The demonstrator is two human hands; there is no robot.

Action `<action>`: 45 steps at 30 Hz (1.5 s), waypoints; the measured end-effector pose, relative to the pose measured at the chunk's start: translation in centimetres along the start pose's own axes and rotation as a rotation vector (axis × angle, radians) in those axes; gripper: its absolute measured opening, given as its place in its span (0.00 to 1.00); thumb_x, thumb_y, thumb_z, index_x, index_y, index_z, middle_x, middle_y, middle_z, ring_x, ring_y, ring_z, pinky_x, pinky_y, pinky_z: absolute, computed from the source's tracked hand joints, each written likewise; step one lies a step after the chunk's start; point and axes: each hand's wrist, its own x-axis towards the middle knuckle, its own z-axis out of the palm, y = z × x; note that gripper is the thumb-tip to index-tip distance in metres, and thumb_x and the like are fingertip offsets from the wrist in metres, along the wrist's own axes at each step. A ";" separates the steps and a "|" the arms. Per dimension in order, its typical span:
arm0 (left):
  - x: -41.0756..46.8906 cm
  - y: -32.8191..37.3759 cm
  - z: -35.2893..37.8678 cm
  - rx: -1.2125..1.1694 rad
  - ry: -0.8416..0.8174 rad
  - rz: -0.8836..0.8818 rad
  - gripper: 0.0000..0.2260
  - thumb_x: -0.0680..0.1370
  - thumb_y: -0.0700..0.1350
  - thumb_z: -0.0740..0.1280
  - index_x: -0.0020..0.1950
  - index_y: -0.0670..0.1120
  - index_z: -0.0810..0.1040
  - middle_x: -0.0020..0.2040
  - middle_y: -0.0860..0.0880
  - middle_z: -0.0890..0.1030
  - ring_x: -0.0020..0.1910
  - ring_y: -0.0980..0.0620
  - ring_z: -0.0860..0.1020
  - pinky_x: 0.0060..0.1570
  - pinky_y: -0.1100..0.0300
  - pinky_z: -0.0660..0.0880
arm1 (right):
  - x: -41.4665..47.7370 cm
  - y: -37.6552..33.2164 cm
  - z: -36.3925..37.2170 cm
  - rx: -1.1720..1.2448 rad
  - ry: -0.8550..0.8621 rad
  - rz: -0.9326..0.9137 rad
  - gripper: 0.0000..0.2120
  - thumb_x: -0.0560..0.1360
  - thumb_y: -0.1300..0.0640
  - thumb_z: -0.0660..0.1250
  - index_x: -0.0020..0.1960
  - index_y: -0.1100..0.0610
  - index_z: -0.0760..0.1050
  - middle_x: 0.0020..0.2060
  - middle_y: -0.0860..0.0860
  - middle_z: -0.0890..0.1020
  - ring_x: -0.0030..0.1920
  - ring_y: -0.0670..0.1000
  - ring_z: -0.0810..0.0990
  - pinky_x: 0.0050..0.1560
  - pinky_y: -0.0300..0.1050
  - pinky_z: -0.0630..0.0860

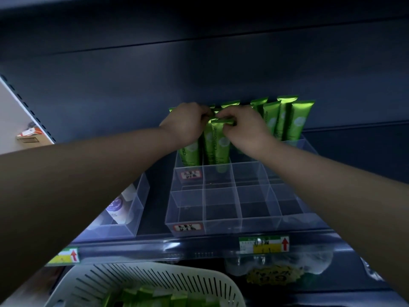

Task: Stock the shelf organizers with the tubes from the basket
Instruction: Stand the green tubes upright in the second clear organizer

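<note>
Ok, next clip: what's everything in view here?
green tubes: about ten, green, upright in the back organizer
clear organizers: two, transparent, on the shelf, one behind the other
clear bin: one, transparent, shelf left
bottle: one, white and purple, inside the clear bin
price tags: two, yellow-green, shelf edge
basket: one, white, bottom, holding more green tubes
left hand: one, bare, pinching tube tops
right hand: one, bare, pinching a tube top

Dim bluish light, wide-angle edge distortion
</note>
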 end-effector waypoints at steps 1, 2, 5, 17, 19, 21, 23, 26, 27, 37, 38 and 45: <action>-0.2 0.0 -0.1 -0.002 0.000 -0.003 0.13 0.79 0.42 0.59 0.61 0.44 0.78 0.56 0.41 0.80 0.54 0.42 0.77 0.48 0.59 0.69 | -0.2 -0.1 0.0 -0.012 0.007 0.002 0.17 0.72 0.66 0.63 0.60 0.55 0.77 0.57 0.50 0.79 0.58 0.48 0.76 0.52 0.31 0.66; -0.4 0.0 -0.3 0.000 -0.004 -0.003 0.13 0.79 0.42 0.59 0.61 0.44 0.77 0.56 0.41 0.80 0.54 0.42 0.77 0.50 0.58 0.71 | -0.4 -0.3 -0.1 -0.023 0.014 0.003 0.17 0.72 0.65 0.63 0.60 0.55 0.76 0.58 0.51 0.78 0.58 0.50 0.76 0.53 0.33 0.67; -1.1 0.1 -0.7 0.038 -0.033 0.013 0.13 0.79 0.43 0.60 0.63 0.44 0.75 0.59 0.40 0.78 0.55 0.41 0.77 0.54 0.52 0.73 | -1.0 -0.7 -0.4 -0.093 0.017 -0.006 0.19 0.72 0.64 0.64 0.63 0.55 0.73 0.61 0.54 0.73 0.60 0.54 0.73 0.54 0.37 0.66; -5.8 1.1 -3.2 0.168 -0.096 0.071 0.26 0.76 0.46 0.63 0.73 0.46 0.61 0.71 0.45 0.65 0.68 0.44 0.65 0.68 0.50 0.63 | -4.9 -3.8 -1.2 -0.413 -0.114 -0.044 0.31 0.74 0.52 0.63 0.74 0.51 0.57 0.74 0.51 0.56 0.73 0.54 0.56 0.69 0.53 0.59; -7.0 1.3 -3.6 0.196 -0.130 0.058 0.29 0.76 0.49 0.63 0.75 0.49 0.57 0.74 0.46 0.60 0.71 0.45 0.60 0.71 0.46 0.58 | -5.6 -4.5 -1.2 -0.434 -0.140 -0.036 0.33 0.73 0.50 0.63 0.75 0.50 0.54 0.75 0.50 0.52 0.74 0.54 0.53 0.69 0.55 0.58; -8.3 1.5 -4.0 0.220 -0.153 0.039 0.30 0.76 0.51 0.63 0.75 0.50 0.54 0.75 0.47 0.56 0.73 0.46 0.57 0.71 0.41 0.55 | -6.3 -5.2 -1.1 -0.460 -0.157 -0.031 0.35 0.73 0.47 0.63 0.75 0.49 0.51 0.75 0.49 0.49 0.74 0.54 0.51 0.70 0.56 0.57; -9.5 1.5 -4.5 0.227 -0.158 0.033 0.31 0.76 0.52 0.62 0.76 0.51 0.53 0.76 0.48 0.55 0.74 0.46 0.53 0.70 0.37 0.53 | -7.1 -5.9 -1.0 -0.481 -0.181 -0.029 0.36 0.73 0.45 0.62 0.76 0.48 0.48 0.76 0.48 0.47 0.75 0.55 0.49 0.70 0.57 0.55; -11.1 1.6 -4.8 0.223 -0.164 0.015 0.32 0.76 0.53 0.61 0.76 0.51 0.50 0.76 0.50 0.52 0.76 0.48 0.48 0.70 0.35 0.50 | -8.3 -6.7 -0.6 -0.484 -0.221 -0.020 0.37 0.73 0.43 0.63 0.75 0.45 0.46 0.76 0.48 0.45 0.75 0.54 0.46 0.71 0.57 0.53; -11.8 1.7 -5.1 0.227 -0.166 0.009 0.32 0.76 0.54 0.61 0.76 0.51 0.49 0.77 0.49 0.51 0.76 0.48 0.47 0.70 0.35 0.49 | -8.9 -7.3 -0.6 -0.486 -0.230 -0.022 0.37 0.73 0.43 0.63 0.75 0.44 0.46 0.76 0.48 0.45 0.75 0.54 0.46 0.71 0.57 0.53; -18.4 2.0 -6.3 0.262 -0.191 0.000 0.36 0.76 0.57 0.61 0.76 0.51 0.44 0.77 0.51 0.46 0.76 0.50 0.41 0.73 0.40 0.46 | -14.7 -10.3 0.5 -0.487 -0.350 -0.021 0.39 0.74 0.42 0.62 0.76 0.43 0.40 0.75 0.48 0.38 0.75 0.55 0.39 0.72 0.58 0.50; -19.2 2.0 -6.4 0.262 -0.194 -0.006 0.36 0.76 0.58 0.60 0.76 0.51 0.44 0.77 0.52 0.45 0.76 0.50 0.41 0.73 0.40 0.46 | -15.3 -10.5 0.7 -0.482 -0.353 -0.021 0.39 0.75 0.42 0.61 0.75 0.43 0.40 0.75 0.48 0.38 0.75 0.54 0.39 0.72 0.58 0.50; -24.9 1.7 -5.8 0.277 -0.204 -0.068 0.37 0.76 0.61 0.58 0.76 0.50 0.41 0.77 0.51 0.43 0.76 0.49 0.39 0.71 0.41 0.41 | -18.9 -10.8 2.8 -0.479 -0.372 -0.048 0.40 0.74 0.40 0.61 0.75 0.43 0.38 0.75 0.47 0.38 0.75 0.53 0.39 0.73 0.56 0.49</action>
